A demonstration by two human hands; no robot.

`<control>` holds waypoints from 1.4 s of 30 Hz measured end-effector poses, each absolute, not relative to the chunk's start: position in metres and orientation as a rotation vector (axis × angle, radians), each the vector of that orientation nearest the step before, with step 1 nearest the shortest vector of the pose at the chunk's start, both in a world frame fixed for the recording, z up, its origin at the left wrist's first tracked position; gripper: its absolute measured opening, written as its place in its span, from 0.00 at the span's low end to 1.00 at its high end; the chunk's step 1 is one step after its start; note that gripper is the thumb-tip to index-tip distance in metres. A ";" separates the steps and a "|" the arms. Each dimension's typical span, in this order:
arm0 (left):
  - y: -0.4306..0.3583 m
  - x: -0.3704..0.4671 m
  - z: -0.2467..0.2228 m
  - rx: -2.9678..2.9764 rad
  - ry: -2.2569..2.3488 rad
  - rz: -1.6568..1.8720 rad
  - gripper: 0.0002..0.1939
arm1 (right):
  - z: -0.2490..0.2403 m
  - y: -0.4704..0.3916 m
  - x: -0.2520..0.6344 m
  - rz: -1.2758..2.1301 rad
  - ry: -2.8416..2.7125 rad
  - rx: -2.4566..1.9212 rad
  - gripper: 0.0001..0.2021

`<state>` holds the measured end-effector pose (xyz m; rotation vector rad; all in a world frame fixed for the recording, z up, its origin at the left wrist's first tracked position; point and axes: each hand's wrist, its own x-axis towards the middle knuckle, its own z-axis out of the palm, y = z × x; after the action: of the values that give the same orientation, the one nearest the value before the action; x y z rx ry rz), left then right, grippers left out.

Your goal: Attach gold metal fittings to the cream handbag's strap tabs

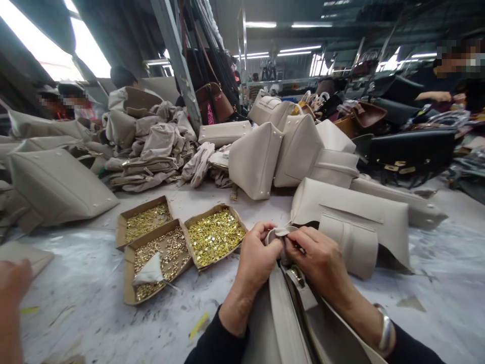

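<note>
A light grey leather bag (285,313) with a zipper stands at the front edge, below both hands. My left hand (255,258) is closed round the left side of a small grey strap piece (281,233) at the top of the bag. From the right, my right hand (316,255), with a silver bracelet on its wrist, pinches the same piece, its fingertips close to the left thumb. Just left of my hands, a cardboard tray (242,241) holds gold metal studs. Another tray (129,275) holds small gold caps and a pale scrap, and a third tray (120,232) lies behind it.
Several grey bags (255,159) and a pile of grey fabric linings (162,146) spread across the back. A grey bag body (352,202) lies right of my hands. Another person's hand (13,288) is at the left edge. Black bags (413,146) and people are farther off.
</note>
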<state>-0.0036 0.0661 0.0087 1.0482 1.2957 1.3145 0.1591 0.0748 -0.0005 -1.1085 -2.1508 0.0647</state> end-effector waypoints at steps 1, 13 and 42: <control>0.066 -0.004 0.009 1.049 1.293 1.303 0.14 | -0.001 0.075 0.159 0.081 -2.116 -1.089 0.09; 0.061 -0.008 0.015 1.021 1.235 1.235 0.19 | -0.011 0.083 0.170 0.858 -1.772 -1.079 0.19; 0.033 0.001 0.028 1.947 1.334 1.380 0.14 | 0.011 0.082 0.194 1.404 -1.640 -0.805 0.13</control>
<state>0.0006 0.0328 0.0276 1.9469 1.3337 1.3798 0.1944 0.0816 0.0111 -0.8049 -1.6398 1.4040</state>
